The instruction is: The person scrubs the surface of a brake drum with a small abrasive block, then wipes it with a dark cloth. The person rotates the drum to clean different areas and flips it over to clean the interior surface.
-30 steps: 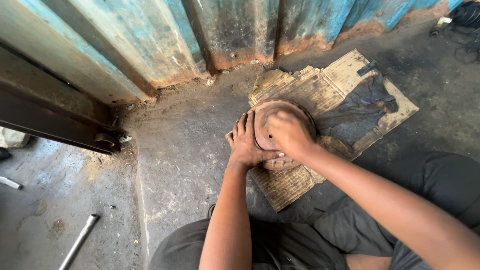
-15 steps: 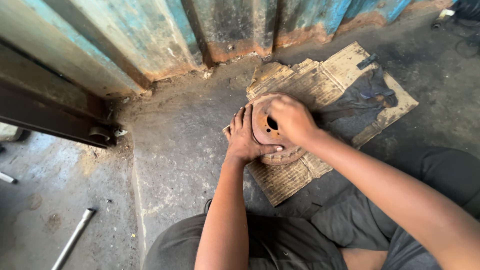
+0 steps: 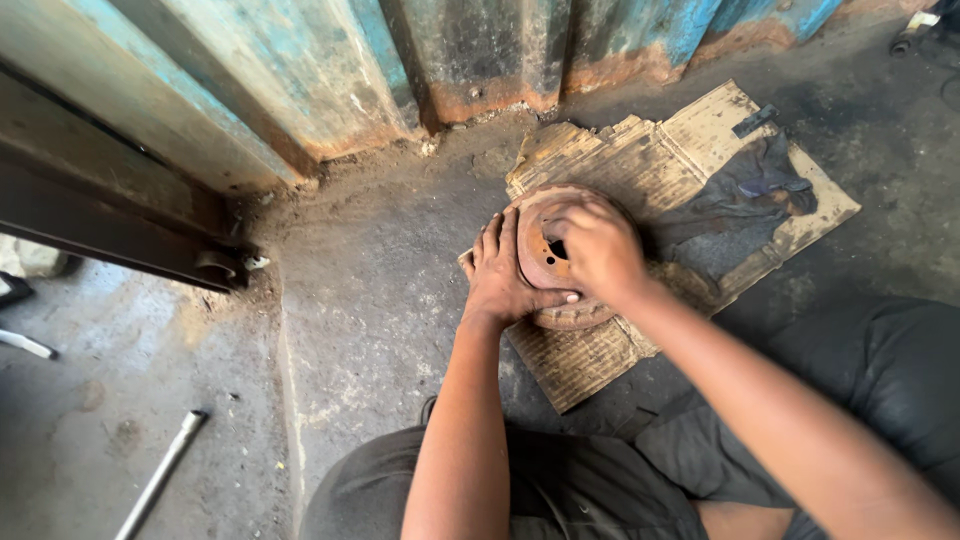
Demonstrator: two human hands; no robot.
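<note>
Person's sitting on the floor working a rusty disc point(image 3: 548, 268) that's lying on a scrap of cardboard point(image 3: 640, 150). Left hand point(image 3: 503, 272) is lying flat and spread against the disc's left side, thumb hooked under the near rim, bracing it. Right hand point(image 3: 598, 248) is curling over the top, fingers closed around the hub by the centre hole. Looks like a grip-and-turn step; any next move wants a firm hold, it's heavy. Dusty concrete floor point(image 3: 380, 300), rusting blue metal wall point(image 3: 480, 50), a dark rag point(image 3: 745, 190) on the cardboard, a pipe point(image 3: 160, 475) lying well off left.

A rust-brown disc point(image 3: 545, 262) lies on tan ribbed cardboard point(image 3: 600, 160), beside a blue-and-rust corrugated wall point(image 3: 480, 50).
</note>
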